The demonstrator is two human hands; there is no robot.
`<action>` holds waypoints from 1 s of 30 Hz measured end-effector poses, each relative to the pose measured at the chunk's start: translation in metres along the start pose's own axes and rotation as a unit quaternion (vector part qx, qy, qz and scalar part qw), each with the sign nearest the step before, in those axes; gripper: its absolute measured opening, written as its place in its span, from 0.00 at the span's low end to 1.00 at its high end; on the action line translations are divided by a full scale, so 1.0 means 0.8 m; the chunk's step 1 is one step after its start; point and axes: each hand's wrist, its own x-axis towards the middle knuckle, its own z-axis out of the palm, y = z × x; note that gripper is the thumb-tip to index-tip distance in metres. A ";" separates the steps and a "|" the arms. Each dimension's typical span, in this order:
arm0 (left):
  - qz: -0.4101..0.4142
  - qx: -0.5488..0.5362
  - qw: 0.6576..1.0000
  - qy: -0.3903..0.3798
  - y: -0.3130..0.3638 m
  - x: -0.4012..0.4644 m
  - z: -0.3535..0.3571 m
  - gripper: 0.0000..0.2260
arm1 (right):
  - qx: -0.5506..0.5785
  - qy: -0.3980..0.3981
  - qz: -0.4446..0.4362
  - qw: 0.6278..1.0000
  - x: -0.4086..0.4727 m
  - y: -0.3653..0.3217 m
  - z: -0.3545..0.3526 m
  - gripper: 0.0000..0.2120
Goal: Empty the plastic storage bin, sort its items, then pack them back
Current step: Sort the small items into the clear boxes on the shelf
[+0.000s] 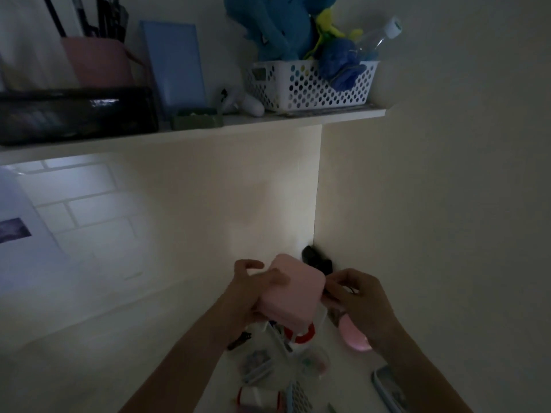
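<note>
The left hand (253, 289) grips a pink box (288, 293), thumb lying across its top face and the other fingers wrapped round its left and under side; the forefinger sticks out free above the box's far left corner. The box is lifted and tilted, held in the air between the two hands. The right hand (356, 296) is at the box's right edge with its fingers curled in, pinching something small and dark; what that is cannot be told in the dim light, nor whether the fingertips also touch the box.

Directly under the box and the left fingers sits the clear bin (280, 338), its rim partly hidden by the box. A red ring (304, 336) shows at its near right side; whether it lies inside or against the wall is unclear. Just below the right fingers a pink oval case (354, 335) lies on the white table (119, 338). Beyond the right fingers, in the corner of the wall, stands a black object (316, 259).

Nearer the person than both hands, small items are scattered on the table: a dark clip (238, 341) under the left wrist, clear pouches (259, 365), a spool (256, 396) and a blue case (387, 386) under the right forearm.

High above the fingers a shelf (208, 126) carries a white perforated basket (310, 84) holding blue plush toys (277, 25) and a bottle (378, 37), a pink cup (98, 62) of dark sticks, and a black tray (74, 114).
</note>
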 end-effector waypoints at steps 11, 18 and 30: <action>-0.025 -0.083 0.996 0.001 -0.002 0.004 0.017 0.08 | -0.114 -0.034 -0.012 0.993 0.002 0.001 -0.014 0.07; 0.017 -0.131 0.991 0.011 -0.008 0.012 0.031 0.09 | -0.099 -0.016 -0.022 0.995 -0.003 0.003 -0.002 0.05; 0.091 -0.138 0.985 0.042 -0.031 0.043 0.038 0.21 | -0.212 0.025 -0.072 0.974 -0.008 0.006 -0.001 0.05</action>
